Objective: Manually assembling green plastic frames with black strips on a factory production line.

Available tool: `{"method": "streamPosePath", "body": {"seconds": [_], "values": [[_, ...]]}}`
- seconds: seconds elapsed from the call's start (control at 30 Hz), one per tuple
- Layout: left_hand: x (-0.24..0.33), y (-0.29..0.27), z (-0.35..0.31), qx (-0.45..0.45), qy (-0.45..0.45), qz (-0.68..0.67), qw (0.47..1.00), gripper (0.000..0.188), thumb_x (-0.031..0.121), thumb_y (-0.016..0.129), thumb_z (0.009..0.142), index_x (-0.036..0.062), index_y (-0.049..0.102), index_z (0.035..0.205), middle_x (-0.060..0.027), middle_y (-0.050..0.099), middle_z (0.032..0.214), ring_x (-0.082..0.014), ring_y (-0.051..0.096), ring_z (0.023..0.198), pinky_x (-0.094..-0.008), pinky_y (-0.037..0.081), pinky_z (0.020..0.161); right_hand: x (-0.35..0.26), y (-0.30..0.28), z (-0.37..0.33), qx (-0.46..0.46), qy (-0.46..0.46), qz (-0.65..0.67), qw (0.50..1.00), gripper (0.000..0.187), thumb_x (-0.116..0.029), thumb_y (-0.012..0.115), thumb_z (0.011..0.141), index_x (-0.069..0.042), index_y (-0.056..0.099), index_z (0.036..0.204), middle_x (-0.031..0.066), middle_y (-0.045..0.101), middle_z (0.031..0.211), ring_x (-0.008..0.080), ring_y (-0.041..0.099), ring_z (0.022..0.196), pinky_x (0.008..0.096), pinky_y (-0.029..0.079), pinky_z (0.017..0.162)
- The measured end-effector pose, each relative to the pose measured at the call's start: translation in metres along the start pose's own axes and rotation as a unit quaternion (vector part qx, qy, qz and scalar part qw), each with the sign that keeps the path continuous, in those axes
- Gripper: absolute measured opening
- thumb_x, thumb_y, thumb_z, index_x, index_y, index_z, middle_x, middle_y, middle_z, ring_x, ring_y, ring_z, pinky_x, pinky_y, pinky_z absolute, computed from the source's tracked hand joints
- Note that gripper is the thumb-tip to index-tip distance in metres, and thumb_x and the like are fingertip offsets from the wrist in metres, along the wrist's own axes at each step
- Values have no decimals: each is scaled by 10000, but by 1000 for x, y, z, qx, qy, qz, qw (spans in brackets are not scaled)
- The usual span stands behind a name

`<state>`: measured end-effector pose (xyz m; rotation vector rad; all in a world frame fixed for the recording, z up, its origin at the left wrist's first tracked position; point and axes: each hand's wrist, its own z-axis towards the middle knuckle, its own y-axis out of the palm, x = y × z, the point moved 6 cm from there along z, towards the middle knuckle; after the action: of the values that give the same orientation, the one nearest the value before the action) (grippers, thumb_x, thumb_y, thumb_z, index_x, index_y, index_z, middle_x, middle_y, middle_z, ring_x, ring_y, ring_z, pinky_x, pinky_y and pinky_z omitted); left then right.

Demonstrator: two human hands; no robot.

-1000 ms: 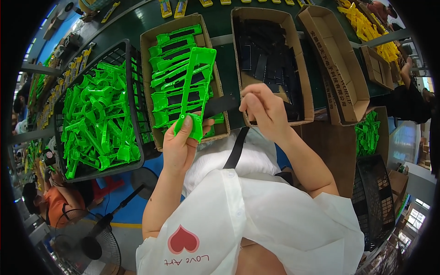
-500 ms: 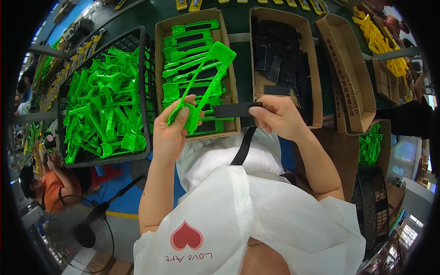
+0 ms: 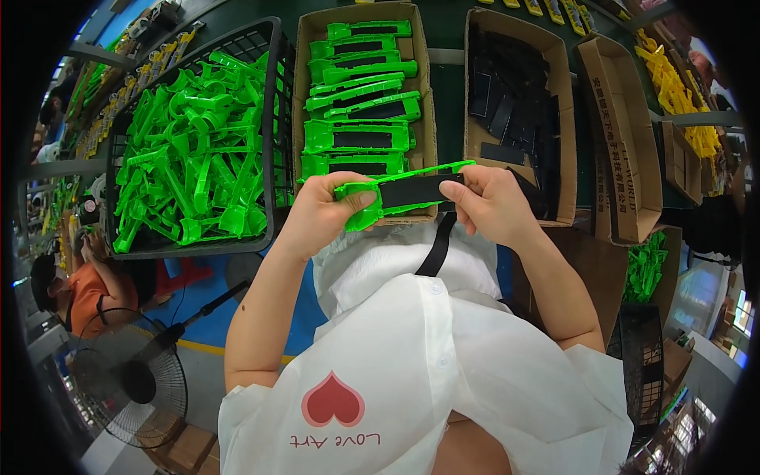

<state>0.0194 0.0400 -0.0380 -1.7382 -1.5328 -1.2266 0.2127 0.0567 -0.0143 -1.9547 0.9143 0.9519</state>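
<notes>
Head view, forearms (image 3: 269,313) angled inward, left fingers (image 3: 362,199) pinching green frame (image 3: 362,219), right fingers (image 3: 454,190) gripping black strip (image 3: 412,191)

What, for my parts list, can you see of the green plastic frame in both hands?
The glossy green, plastic-looking frame has a broad end and slim rails. It's held crosswise in mid-air, slightly tilted: bare left hand gripping the broad end, bare right hand at the other. A flat black rectangular strip lies along its opening; seating unclear.

Frame (image 3: 362,219) over box (image 3: 428,103), basket (image 3: 190,250) to left
</notes>
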Motion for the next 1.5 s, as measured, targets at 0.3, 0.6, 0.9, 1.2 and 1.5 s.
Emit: {"method": "streamPosePath", "body": {"seconds": [0.3, 0.6, 0.9, 1.2, 1.5], "values": [[-13, -4, 2, -2, 10, -15, 1000, 166, 51, 573, 803, -34, 576, 946, -75, 609, 772, -133, 581, 663, -237, 455, 578, -5, 1, 3, 173, -121, -334, 919, 301, -270, 614, 770, -1, 481, 739, 108, 531, 564, 292, 504, 489, 345, 414, 482], [22, 33, -3, 65, 240, 448, 858, 206, 192, 634, 731, -5, 601, 783, -180, 572, 688, -264, 579, 655, -316, 460, 618, 29, -1, 18, 98, -80, -125, 984, 279, -211, 673, 722, -3, 488, 698, 91, 516, 523, 157, 485, 440, 289, 337, 422], [14, 55, 23, 119, 196, 558, 797, 251, 254, 636, 686, 42, 523, 612, -121, 542, 585, -302, 547, 571, -399, 418, 510, 30, 9, 17, 105, -107, -19, 989, 397, -260, 696, 711, -27, 380, 769, 73, 515, 576, 133, 482, 509, 274, 378, 465], [59, 9, 101, 143, 367, 718, 573, 319, 417, 563, 756, 114, 616, 840, -47, 586, 854, -207, 534, 853, -451, 301, 891, 60, -5, 47, 99, -70, 143, 982, 422, -200, 615, 758, 24, 424, 1061, 117, 595, 778, 164, 574, 578, 270, 451, 518], [24, -45, 136, 160, 203, 741, 619, 462, 472, 418, 827, 301, 386, 1255, -45, 165, 1404, -296, 118, 1291, -571, 129, 984, 107, -74, 54, 140, -148, -423, 883, 273, -89, 672, 599, -68, 554, 844, 101, 503, 799, 291, 498, 853, 381, 420, 724]]}}
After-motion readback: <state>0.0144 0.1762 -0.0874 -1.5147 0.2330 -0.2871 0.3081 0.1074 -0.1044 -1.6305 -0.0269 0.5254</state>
